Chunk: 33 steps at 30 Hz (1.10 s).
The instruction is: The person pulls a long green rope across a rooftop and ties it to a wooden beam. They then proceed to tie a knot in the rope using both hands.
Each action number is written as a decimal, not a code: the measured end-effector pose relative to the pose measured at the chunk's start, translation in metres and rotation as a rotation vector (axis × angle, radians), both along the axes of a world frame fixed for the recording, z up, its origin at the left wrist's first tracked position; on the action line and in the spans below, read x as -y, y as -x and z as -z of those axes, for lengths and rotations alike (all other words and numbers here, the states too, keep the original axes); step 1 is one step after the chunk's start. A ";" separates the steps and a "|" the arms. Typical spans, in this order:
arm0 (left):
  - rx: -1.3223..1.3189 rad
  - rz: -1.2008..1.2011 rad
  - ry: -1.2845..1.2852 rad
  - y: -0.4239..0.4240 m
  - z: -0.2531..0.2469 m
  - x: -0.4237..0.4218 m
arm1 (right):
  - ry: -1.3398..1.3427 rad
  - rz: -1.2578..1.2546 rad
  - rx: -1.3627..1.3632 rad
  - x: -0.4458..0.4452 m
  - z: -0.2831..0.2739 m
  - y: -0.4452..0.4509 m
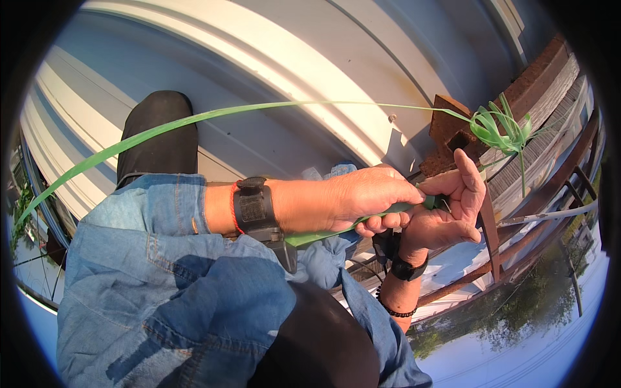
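Observation:
My left hand [366, 199], palm side turned towards me, curls its thumb and fingers round a broad green leaf blade [308, 238]. The blade's tail runs back under my left wrist. In front of it, my right hand [453, 208] has its palm up and its thumb apart. A bent loop of green leaf [429, 202] lies between my left thumb tip and the curled fingers of my right hand. Something dark shows inside the right palm, too hidden to name. Beyond the hands stands a clump of looped green leaf strips [504, 130], from which a long narrow leaf [271, 105] arches leftwards.
Corrugated metal sheet [291, 53] spreads ahead of me. A rusty square steel tube [449, 133] and weathered wooden boards [558, 109] lie at the right. Past them run rusty metal rails [492, 233] and a pale rod [548, 216]. My knee [157, 133] is at upper left.

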<state>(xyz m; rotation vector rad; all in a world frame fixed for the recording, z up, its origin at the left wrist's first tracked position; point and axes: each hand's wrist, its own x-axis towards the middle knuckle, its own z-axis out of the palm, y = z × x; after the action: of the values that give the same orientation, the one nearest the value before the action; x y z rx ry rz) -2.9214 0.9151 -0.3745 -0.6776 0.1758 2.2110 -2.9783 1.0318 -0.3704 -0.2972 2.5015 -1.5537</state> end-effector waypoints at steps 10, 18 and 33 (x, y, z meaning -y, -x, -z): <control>-0.279 0.135 0.462 0.005 -0.002 -0.004 | 0.079 -0.007 0.132 0.001 -0.007 0.002; -0.319 0.159 0.430 0.003 0.003 0.000 | -0.225 -0.224 0.122 0.008 -0.012 0.006; -0.163 0.140 0.323 0.003 0.008 0.010 | -0.181 -0.168 0.054 0.019 -0.004 0.000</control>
<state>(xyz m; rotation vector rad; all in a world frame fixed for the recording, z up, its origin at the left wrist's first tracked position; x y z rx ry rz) -2.9245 0.9054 -0.3826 -0.6350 0.6552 2.1208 -2.9782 1.0129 -0.3666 -0.4196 2.4816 -1.2469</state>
